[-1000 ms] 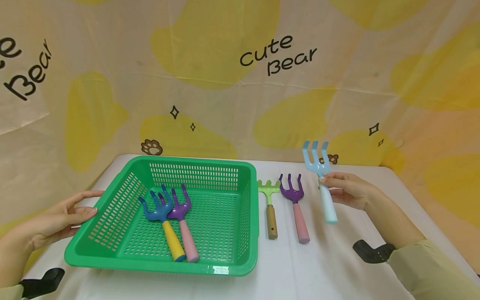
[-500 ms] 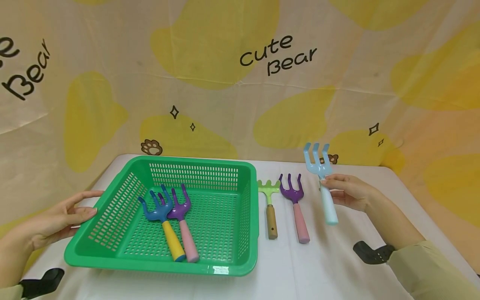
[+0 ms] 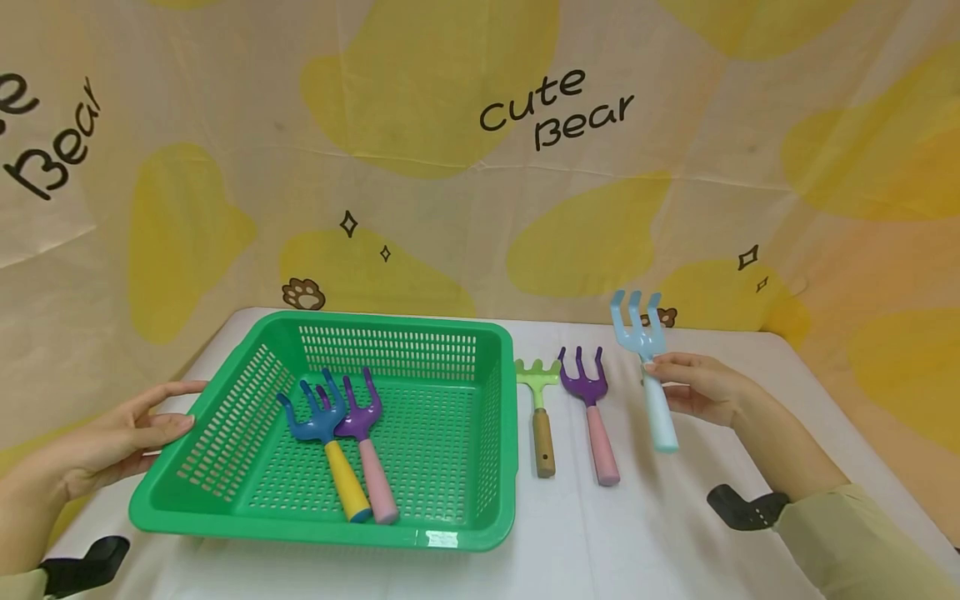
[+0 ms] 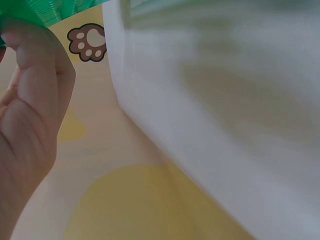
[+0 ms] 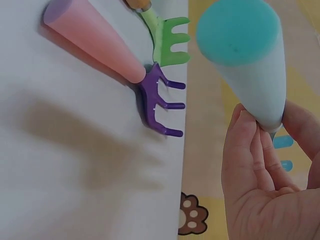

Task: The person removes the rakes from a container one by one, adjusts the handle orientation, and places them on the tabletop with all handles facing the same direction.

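My right hand (image 3: 697, 387) pinches a light blue hand rake (image 3: 656, 408) near the top of its handle, prongs pointing up and away. In the right wrist view, the handle's teal end (image 5: 239, 32) faces the camera and the fingertips meet at its narrow part. My left hand (image 3: 123, 437) grips the left rim of a green plastic basket (image 3: 322, 537), thumb on the rim; some fingers are hidden behind the wall. Inside the basket lie a blue rake with a yellow handle (image 3: 347, 479) and a purple rake with a pink handle (image 3: 377, 483), their heads overlapping.
Right of the basket, a green rake with a wooden handle (image 3: 543, 442) and another purple rake with a pink handle (image 3: 602, 446) lie side by side on the white table (image 3: 555, 550). A patterned cloth (image 3: 450, 167) hangs behind the table.
My right hand has lowered slightly and shifted a little to the right with the light blue hand rake. The left hand and the basket have stayed put.
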A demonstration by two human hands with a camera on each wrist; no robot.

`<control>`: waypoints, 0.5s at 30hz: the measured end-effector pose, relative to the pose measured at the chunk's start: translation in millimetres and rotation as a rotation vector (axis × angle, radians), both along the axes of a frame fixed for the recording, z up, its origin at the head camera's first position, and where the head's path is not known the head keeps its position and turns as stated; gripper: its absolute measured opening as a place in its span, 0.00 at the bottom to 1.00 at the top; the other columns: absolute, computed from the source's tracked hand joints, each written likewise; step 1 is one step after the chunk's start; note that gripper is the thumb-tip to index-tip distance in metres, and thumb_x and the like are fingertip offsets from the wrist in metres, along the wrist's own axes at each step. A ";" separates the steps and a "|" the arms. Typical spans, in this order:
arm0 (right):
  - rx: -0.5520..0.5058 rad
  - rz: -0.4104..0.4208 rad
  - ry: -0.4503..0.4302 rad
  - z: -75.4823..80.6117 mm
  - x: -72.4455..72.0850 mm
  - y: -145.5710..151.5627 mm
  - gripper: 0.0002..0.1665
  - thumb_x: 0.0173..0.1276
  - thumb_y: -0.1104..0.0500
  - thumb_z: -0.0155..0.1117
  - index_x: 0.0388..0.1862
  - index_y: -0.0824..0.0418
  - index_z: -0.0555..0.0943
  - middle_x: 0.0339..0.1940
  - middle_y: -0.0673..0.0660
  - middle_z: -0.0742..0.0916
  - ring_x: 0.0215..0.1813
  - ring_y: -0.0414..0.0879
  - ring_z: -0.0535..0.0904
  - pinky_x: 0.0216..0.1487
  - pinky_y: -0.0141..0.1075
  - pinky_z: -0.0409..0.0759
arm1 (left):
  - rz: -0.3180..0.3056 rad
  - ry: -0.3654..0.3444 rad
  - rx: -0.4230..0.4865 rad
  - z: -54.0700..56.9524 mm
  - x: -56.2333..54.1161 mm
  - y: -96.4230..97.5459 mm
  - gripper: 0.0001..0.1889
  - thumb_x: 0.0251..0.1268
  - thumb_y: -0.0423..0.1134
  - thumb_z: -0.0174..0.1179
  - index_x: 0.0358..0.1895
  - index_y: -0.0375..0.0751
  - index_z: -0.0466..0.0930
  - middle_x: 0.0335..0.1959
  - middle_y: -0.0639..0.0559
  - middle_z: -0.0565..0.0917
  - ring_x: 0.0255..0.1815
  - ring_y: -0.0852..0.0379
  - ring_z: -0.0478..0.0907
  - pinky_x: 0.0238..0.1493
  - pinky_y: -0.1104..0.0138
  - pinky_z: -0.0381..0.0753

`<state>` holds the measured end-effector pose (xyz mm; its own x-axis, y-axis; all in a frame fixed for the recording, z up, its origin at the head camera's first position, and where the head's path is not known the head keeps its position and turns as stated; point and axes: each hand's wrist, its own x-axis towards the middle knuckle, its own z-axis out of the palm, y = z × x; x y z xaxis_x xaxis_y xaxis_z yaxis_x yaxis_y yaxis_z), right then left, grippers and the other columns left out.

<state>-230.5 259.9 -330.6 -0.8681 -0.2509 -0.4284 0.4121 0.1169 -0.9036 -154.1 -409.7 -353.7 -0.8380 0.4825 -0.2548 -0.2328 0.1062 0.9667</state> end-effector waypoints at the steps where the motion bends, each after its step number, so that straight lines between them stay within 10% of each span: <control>1: -0.003 -0.001 -0.003 -0.6 -0.1 0.4 0.03 0.66 0.55 0.62 0.34 0.53 0.78 0.35 0.50 0.81 0.39 0.43 0.79 0.45 0.34 0.81 | -0.005 -0.001 0.011 -0.1 -0.1 0.0 0.26 0.75 0.30 0.39 0.57 0.75 0.66 0.43 0.53 0.82 0.40 0.52 0.82 0.41 0.60 0.83; 15: -0.034 -0.003 -0.030 -13.1 1.9 9.4 0.03 0.66 0.57 0.62 0.34 0.54 0.77 0.33 0.49 0.83 0.38 0.43 0.79 0.43 0.33 0.82 | -0.067 -0.018 0.188 -7.2 1.6 -1.7 0.28 0.75 0.27 0.34 0.61 0.70 0.68 0.47 0.49 0.82 0.45 0.49 0.82 0.45 0.58 0.81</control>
